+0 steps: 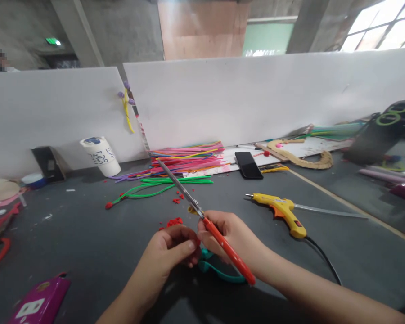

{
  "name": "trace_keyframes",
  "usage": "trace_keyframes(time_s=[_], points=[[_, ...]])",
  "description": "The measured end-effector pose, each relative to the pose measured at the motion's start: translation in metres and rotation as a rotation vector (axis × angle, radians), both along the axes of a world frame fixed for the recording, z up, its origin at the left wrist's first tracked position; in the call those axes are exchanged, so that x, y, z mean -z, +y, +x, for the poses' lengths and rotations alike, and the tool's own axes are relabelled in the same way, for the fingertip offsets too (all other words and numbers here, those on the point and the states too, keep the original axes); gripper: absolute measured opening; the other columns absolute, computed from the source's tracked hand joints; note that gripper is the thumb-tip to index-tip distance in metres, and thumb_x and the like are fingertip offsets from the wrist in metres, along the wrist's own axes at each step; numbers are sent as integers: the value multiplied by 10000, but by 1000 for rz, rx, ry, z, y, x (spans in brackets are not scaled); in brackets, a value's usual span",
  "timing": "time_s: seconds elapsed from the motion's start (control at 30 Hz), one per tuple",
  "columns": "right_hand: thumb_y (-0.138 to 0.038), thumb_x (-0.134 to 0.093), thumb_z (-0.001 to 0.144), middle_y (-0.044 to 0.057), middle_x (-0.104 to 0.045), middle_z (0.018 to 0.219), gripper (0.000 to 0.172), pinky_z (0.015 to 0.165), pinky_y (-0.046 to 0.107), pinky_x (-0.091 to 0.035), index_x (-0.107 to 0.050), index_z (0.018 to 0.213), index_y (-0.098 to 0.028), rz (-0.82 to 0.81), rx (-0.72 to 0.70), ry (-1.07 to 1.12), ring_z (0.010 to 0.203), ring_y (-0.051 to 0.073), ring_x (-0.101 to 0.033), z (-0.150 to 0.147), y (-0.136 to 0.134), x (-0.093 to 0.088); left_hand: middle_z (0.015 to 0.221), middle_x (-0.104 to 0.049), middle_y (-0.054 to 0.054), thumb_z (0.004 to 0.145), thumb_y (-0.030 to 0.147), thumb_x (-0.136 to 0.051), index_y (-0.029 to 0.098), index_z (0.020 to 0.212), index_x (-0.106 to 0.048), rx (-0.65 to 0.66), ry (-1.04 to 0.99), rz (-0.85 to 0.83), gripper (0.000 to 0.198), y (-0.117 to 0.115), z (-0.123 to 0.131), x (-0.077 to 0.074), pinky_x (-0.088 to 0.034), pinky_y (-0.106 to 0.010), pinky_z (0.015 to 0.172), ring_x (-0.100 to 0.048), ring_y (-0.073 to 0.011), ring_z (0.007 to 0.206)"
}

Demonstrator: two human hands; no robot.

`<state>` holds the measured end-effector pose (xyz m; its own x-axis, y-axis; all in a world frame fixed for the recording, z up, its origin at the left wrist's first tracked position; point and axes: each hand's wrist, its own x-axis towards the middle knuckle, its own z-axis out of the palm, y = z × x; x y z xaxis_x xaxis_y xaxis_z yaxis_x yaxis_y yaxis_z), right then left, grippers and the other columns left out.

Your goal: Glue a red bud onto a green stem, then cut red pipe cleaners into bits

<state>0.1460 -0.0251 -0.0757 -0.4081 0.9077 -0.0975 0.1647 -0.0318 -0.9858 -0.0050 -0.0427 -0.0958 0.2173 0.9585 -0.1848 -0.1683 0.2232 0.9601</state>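
So, red scraps (174, 221) are scattered ahead, yellow glue gun (285, 210) parked right; red-handled scissors (212, 228) are gripped in the right hand (239, 230), slanted diagonally, tips far-left; a red bit (198, 242) is pinched in the left hand (172, 248).

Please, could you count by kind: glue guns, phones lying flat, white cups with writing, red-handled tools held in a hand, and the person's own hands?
Glue gun: 1
Flat phone: 1
White cup: 1
Held red-handled tool: 1
Hands, left hand and right hand: 2
Total: 6
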Motion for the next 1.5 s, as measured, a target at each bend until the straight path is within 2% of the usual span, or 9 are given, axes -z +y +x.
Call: trace_keyframes(time_s=[0.13, 0.27, 0.47, 0.77, 0.9, 1.07, 1.2, 1.33, 1.5], points=[[-102, -477, 623, -89, -400, 510, 82, 423, 163, -282, -443, 608, -175, 41, 40, 7, 434, 47, -324, -2, 2, 6, 611, -600, -29, 619, 227, -657, 153, 656, -644, -145, 253, 169, 83, -2, -1, 0, -425, -234, 533, -526, -150, 573], [-102, -479, 615, -69, -425, 551, 75, 467, 172, -308, -452, 597, -170, 77, 56, 28, 501, 68, -362, -5, 3, 10, 646, -625, -29, 658, 190, -603, 176, 633, -638, -121, 499, 336, 45, -4, -1, 0, -428, -250, 607, -554, -169, 628], [-97, -460, 608, -59, -436, 552, 76, 473, 174, -319, -449, 608, -173, 71, 60, -23, 508, 77, -378, -7, 1, 13, 631, -634, -25, 657, 146, -574, 178, 629, -631, -118, 573, 413, 71, -4, 1, 3, -433, -248, 584, -569, -172, 607], [-153, -512, 655, -62, -426, 565, 74, 463, 163, -292, -445, 632, -175, 162, 22, -90, 512, 71, -347, -7, 1, 14, 633, -636, -29, 640, 166, -599, 153, 652, -645, -93, 426, 264, 49, -2, 0, 6, -458, -270, 603, -582, -180, 626], [-285, -547, 711, -67, -389, 537, 202, 443, 178, -247, -402, 608, -189, 309, 47, -288, 493, 77, -311, 5, 0, 8, 570, -610, 1, 654, 216, -640, 147, 667, -636, -181, 248, 154, 70, 2, -8, 4, -434, -218, 531, -538, -122, 536], [-389, -562, 710, -54, -450, 561, 244, 467, 202, -242, -401, 686, -208, 498, -11, -627, 481, 100, -358, 21, -4, 5, 589, -618, 18, 675, 199, -654, 153, 660, -621, -315, 46, 220, 59, 4, -17, -6, -414, -181, 532, -519, -80, 527], [-506, -472, 764, -2, -536, 620, 309, 476, 234, -237, -413, 721, -206, 558, -114, -789, 511, 148, -441, 25, -6, 13, 580, -617, 22, 659, 171, -668, 156, 650, -627, -391, -83, 255, 45, 4, -18, -12, -413, -172, 514, -522, -76, 525], [-576, -394, 783, 36, -588, 668, 383, 478, 256, -224, -449, 751, -198, 627, -167, -883, 551, 192, -512, 25, -5, 24, 636, -630, 22, 644, 153, -674, 159, 670, -651, -450, -129, 268, 35, 4, -20, -13, -425, -159, 522, -531, -67, 539], [-596, -329, 807, 34, -588, 625, 422, 457, 259, -189, -444, 736, -196, 718, -149, -924, 509, 188, -517, 25, -3, 31, 610, -625, 32, 663, 147, -659, 172, 689, -659, -449, -94, 273, 35, 3, -22, -11, -429, -151, 525, -530, -64, 534]])
